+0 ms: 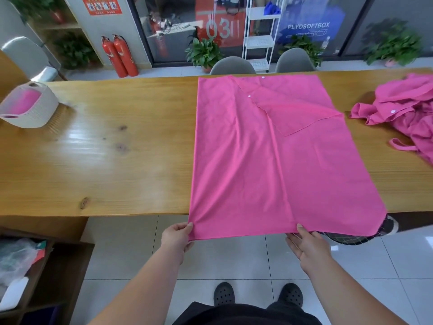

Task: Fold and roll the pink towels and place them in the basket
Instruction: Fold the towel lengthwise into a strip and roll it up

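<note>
A large pink towel (262, 156) lies spread across the wooden table (105, 148), its near edge hanging past the table's front. One far corner is folded over with white snaps showing. My left hand (179, 238) pinches the near left corner. My right hand (307, 245) holds the near edge farther right, thumb on top and fingers underneath. A white basket (48, 109) stands at the table's far left with pink towel inside. A heap of more pink towels (403, 113) lies at the right end.
Two grey chairs (232, 65) stand behind the table. A chair seat (365, 233) pokes out under the towel's near right corner. A dark shelf unit (42, 273) with bags sits at lower left. Fire extinguishers (119, 55) stand by the back wall.
</note>
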A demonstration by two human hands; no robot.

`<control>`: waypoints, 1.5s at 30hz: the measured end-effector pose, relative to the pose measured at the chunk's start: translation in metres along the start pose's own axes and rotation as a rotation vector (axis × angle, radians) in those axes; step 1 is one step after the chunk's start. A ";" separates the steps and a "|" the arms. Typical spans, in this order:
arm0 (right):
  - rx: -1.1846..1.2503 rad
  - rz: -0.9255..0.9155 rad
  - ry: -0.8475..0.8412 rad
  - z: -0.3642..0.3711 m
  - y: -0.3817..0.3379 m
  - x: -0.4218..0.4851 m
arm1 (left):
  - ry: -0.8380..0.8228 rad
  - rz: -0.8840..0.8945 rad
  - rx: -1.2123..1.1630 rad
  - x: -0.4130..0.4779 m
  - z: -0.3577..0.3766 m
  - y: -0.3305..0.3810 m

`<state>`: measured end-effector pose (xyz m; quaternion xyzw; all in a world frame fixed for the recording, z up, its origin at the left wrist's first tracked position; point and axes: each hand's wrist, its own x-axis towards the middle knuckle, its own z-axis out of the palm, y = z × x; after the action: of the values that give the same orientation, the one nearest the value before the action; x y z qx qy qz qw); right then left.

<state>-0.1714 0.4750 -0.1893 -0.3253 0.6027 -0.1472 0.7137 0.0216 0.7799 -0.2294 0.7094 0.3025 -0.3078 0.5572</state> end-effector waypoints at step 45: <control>-0.417 0.233 0.001 -0.018 0.037 -0.044 | 0.148 0.264 0.657 -0.008 -0.077 -0.025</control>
<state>-0.2060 0.5242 -0.1804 -0.3939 0.6539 0.0637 0.6428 0.0053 0.8592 -0.2238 0.9040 0.1329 -0.2617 0.3107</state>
